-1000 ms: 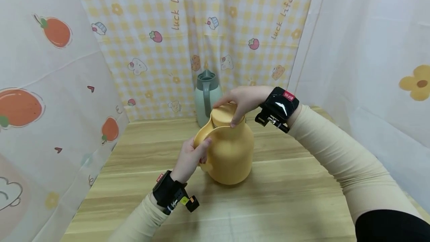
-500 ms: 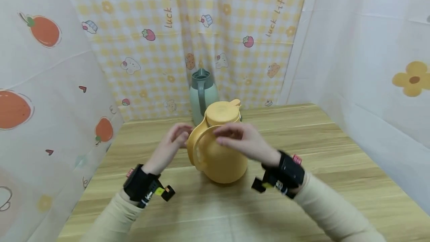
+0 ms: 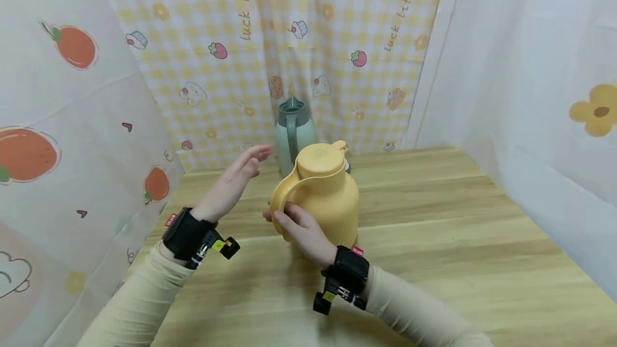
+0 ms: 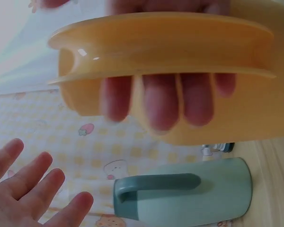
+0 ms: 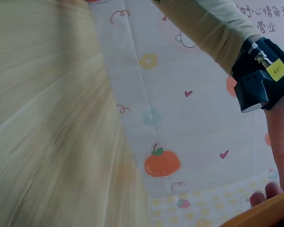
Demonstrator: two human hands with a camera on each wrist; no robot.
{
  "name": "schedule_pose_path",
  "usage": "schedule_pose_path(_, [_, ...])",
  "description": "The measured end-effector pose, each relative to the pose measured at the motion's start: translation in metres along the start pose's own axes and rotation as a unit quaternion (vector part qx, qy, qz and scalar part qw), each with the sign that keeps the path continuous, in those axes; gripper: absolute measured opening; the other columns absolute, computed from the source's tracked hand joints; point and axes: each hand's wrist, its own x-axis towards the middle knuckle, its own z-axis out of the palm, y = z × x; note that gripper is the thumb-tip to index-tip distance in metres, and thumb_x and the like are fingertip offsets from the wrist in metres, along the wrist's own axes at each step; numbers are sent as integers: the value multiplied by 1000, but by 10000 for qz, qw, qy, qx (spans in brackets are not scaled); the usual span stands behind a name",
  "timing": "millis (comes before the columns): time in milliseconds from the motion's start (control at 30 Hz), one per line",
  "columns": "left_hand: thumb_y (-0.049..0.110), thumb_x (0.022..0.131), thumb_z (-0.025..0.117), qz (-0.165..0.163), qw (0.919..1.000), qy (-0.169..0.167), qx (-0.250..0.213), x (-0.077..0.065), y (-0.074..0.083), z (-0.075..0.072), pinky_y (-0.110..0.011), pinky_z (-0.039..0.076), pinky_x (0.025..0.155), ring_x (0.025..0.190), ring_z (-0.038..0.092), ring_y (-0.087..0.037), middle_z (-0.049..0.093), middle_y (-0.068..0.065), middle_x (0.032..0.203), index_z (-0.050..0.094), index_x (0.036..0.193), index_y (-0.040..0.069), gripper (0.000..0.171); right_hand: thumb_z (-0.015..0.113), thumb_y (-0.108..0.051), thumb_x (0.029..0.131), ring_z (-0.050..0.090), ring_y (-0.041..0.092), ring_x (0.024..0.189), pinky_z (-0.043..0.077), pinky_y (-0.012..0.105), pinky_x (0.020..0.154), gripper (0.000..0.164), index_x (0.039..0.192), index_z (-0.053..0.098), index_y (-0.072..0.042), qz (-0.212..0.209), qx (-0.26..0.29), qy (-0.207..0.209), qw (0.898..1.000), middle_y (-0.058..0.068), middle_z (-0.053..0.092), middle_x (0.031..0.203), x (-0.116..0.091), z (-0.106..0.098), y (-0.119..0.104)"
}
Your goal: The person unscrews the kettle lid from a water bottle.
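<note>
A yellow thermos jug [image 3: 332, 202] stands on the wooden table, its round lid [image 3: 320, 159] on top and its loop handle [image 3: 278, 197] turned toward the left. My right hand [image 3: 306, 232] grips that handle low down. In the left wrist view its fingers [image 4: 161, 101] show curled round the handle's far side. My left hand [image 3: 228, 186] is raised left of the jug, apart from it, with fingers stretched out and nothing held. Behind the yellow jug is a pale green thermos jug [image 3: 303, 135] with a dark green handle, partly hidden.
A small dark and white object [image 3: 347, 165] peeks out behind the yellow jug, mostly hidden. The wooden table [image 3: 434, 218] reaches the yellow checked curtain [image 3: 231, 79] at the back. White printed curtains hang at both sides.
My right hand has left the yellow jug's lid and come down to its handle. My left hand has let go of the handle and moved up and left.
</note>
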Motion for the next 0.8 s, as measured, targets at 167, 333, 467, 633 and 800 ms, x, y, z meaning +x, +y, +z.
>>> schedule_pose_path(167, [39,107,28,-433,9989,-162,113,-2,-12,12,-54,23,110,140,28,-28,36,-10,150,37,146,13,48,39,-22,106,60,28,105,41,40,98,38,117,56,10,238,220,-60,9995,24,62,99,10,6,1])
schedule_pose_path(333, [38,107,29,-500,9986,-146,6,-3,-22,17,-55,22,110,140,28,-30,35,-13,150,37,145,11,48,36,-23,107,63,26,94,44,39,95,41,116,56,11,152,242,-339,9990,19,63,94,7,0,4])
schedule_pose_path(467, [37,107,29,-523,9985,-145,-6,-4,-26,21,-55,23,110,138,30,-33,37,-16,148,37,145,9,47,36,-24,107,63,24,90,46,35,92,44,114,55,15,-8,464,-607,9971,22,62,93,-2,-12,8])
schedule_pose_path(633, [37,107,29,-616,9980,-125,48,-1,-27,24,-55,24,110,138,31,-33,37,-19,147,37,145,6,49,33,-28,107,66,27,92,46,33,92,48,115,56,13,-1,216,-1017,9946,19,65,92,-7,-36,6])
schedule_pose_path(800, [37,107,29,-600,9981,-106,60,3,-26,25,-53,24,111,138,31,-32,37,-18,148,37,144,6,49,31,-30,106,63,26,97,45,32,90,50,116,57,12,78,171,-1259,9919,17,66,91,-10,-61,2])
